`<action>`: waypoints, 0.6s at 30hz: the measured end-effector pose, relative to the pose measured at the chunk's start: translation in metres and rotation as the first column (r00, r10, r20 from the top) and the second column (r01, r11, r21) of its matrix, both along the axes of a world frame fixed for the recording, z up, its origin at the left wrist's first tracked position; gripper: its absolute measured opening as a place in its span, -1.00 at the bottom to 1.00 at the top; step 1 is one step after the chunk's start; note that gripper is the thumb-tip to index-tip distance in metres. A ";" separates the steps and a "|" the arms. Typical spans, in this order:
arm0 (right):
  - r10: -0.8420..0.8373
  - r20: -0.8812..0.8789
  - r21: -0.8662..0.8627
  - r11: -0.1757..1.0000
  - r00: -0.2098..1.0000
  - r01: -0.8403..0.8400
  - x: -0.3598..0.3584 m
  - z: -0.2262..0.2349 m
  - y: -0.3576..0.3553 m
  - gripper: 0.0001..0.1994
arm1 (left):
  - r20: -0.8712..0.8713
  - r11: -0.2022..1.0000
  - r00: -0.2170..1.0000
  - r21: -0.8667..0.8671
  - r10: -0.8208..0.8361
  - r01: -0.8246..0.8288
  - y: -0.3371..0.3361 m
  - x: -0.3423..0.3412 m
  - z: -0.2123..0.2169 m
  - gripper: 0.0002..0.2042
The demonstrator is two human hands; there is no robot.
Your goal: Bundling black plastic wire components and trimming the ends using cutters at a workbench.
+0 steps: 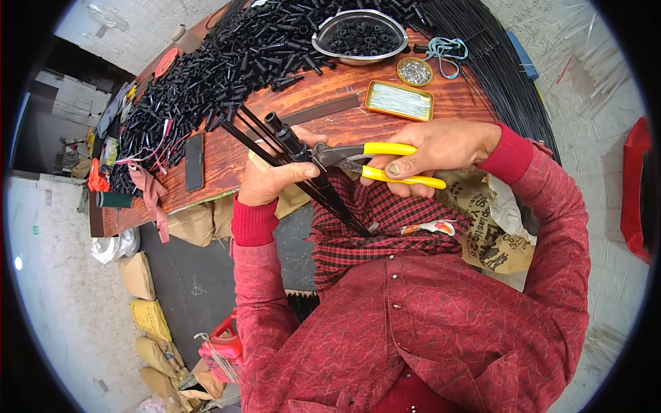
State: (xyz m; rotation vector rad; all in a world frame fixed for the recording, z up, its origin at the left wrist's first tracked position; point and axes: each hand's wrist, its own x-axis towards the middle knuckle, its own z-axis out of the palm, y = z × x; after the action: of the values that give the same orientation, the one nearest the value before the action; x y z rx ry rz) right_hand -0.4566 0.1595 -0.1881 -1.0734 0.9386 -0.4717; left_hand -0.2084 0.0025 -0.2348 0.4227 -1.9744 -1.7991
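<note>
My left hand (pixel 272 175) is closed round a bundle of thin black rods (pixel 339 206) with a stepped black plastic fitting (pixel 289 141) at their upper part. The rods slant from the table edge down toward my lap. My right hand (pixel 434 155) grips pliers (pixel 403 180) with yellow handles, which stand apart from each other. The dark jaws of the pliers (pixel 334 155) meet the fitting beside my left fingers. What exactly lies between the jaws is too small to tell.
A heap of black plastic fittings (pixel 206 82) covers the wooden table's (pixel 323 127) far left. Behind my hands are a metal bowl (pixel 317 43) of black rings, a round tin (pixel 399 74) of small metal parts and a rectangular tin (pixel 368 110) of thin pins. Long black rods (pixel 509 89) lie at right; a phone (pixel 195 162) lies left.
</note>
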 end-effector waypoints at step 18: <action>-0.182 -0.286 -0.240 0.964 0.941 0.114 0.017 -0.013 0.022 -0.75 | -0.109 0.988 0.994 0.148 -0.023 0.039 -0.005 -0.001 -0.012 -0.46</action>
State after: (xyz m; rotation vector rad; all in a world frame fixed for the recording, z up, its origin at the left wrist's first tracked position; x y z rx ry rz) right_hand -0.4397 0.1817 -0.2007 -1.3069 1.2706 -0.5538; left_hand -0.2090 -0.0023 -0.2465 0.3361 -1.7900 -1.9561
